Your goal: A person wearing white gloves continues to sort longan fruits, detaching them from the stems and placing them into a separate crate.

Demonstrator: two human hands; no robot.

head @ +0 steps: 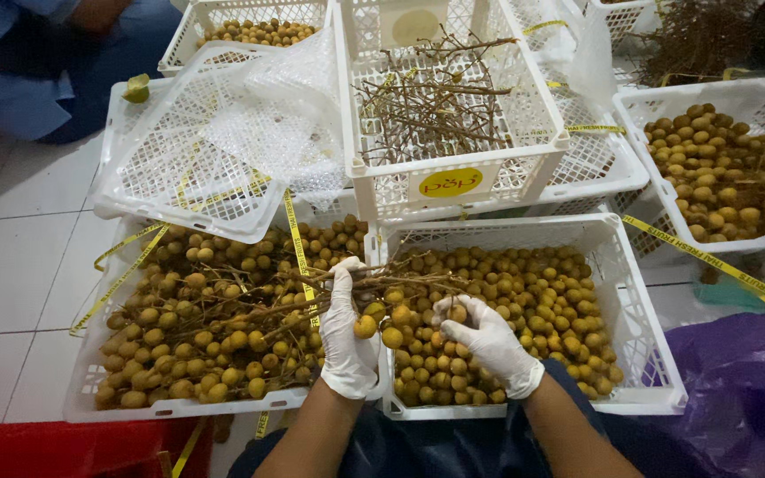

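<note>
Head view: two hands in white gloves work over white plastic crates of small round yellow-brown fruit. The left hand (347, 332) is closed around a branch (400, 285) of fruit, held above the seam between the two nearest crates; the woody stem leaves the fist toward the right, and several fruits hang just beside the palm. The right hand (487, 341) has its fingertips (450, 310) pinched together on a single fruit (459, 312) at the lower right end of that branch, so the fruit sits directly between thumb and fingers. Below the hands, the right crate (648, 345) holds loose fruit, while the left crate (99, 403) holds fruit on branches. Behind them, a crate of bare twigs (440, 111) stands stacked (a yellow oval label on its front wall). A further fruit crate (759, 97) lies at far right. Yellow tape (710, 261) trails across the crates.
</note>
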